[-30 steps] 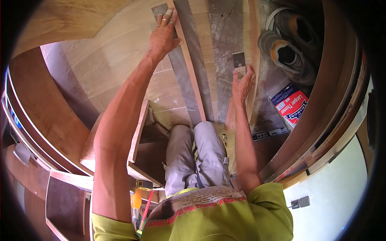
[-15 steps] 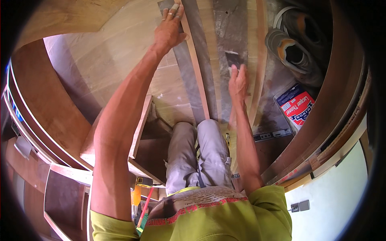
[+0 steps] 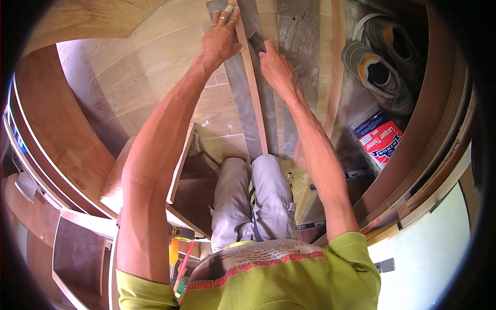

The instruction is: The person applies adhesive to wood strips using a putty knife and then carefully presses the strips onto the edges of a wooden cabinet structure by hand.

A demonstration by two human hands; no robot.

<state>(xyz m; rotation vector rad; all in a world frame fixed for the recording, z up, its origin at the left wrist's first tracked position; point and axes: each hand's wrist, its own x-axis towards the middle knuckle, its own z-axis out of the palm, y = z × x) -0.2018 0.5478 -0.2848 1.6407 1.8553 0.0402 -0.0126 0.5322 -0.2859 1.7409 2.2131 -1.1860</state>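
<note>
My left hand (image 3: 219, 39) rests with fingers apart on the upper part of a long pale wooden strip (image 3: 254, 108), which lies along a grey band (image 3: 240, 103). Just to the right, my right hand (image 3: 274, 64) is closed on a small dark flat tool (image 3: 256, 40), mostly covered by my fingers, at the grey band on that side of the strip. Another long wooden strip (image 3: 333, 103) lies farther right on the stained floor.
Grey sneakers (image 3: 377, 75) and a red-and-blue rectangular can (image 3: 377, 137) sit at the right. Curved-looking wooden panels flank both sides (image 3: 77, 119). An open wooden box (image 3: 194, 201) is left of my legs, with a yellow-black tool (image 3: 181, 233) below it.
My right hand, with the dark tool, has moved left and up, from the wide grey band to beside the pale strip. My left hand has shifted slightly right and stays on the strip.
</note>
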